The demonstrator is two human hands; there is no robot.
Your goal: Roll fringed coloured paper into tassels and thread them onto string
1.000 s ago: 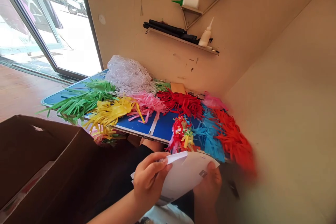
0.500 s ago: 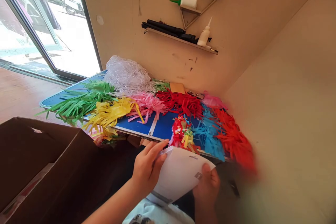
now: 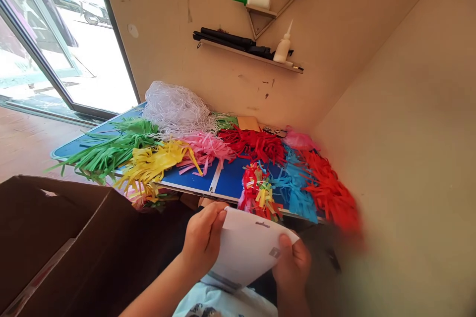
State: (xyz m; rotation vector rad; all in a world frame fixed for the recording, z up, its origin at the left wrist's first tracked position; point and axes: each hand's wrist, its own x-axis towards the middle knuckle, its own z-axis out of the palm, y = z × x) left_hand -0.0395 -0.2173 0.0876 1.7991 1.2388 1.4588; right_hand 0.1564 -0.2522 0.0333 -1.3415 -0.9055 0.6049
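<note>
A white printed sheet (image 3: 247, 245) is held over my lap, its upper edge bowed. My left hand (image 3: 205, 233) pinches its upper left corner between thumb and fingers. At the right corner my right hand (image 3: 292, 260) grips it, thumb on top. Just beyond the paper, a multicoloured bundle of strips (image 3: 258, 190) lies at the front edge of the blue table (image 3: 232, 178). Blue strips (image 3: 297, 185) and red-orange strips (image 3: 330, 190) spread to its right. Behind it are dark red strips (image 3: 256, 144); pink (image 3: 208, 148), yellow (image 3: 158, 161) and green strips (image 3: 111, 151) lie to the left.
An open cardboard box (image 3: 55, 223) stands at the lower left. White string (image 3: 176, 109) is heaped at the table's back. A wall shelf (image 3: 253, 55) holds black objects and a white bottle (image 3: 282, 48). A glass door (image 3: 74, 34) is at the left.
My left hand has closed on the paper's corner; its fingers were more spread before. The view has shifted slightly, and the paper sits a little further left.
</note>
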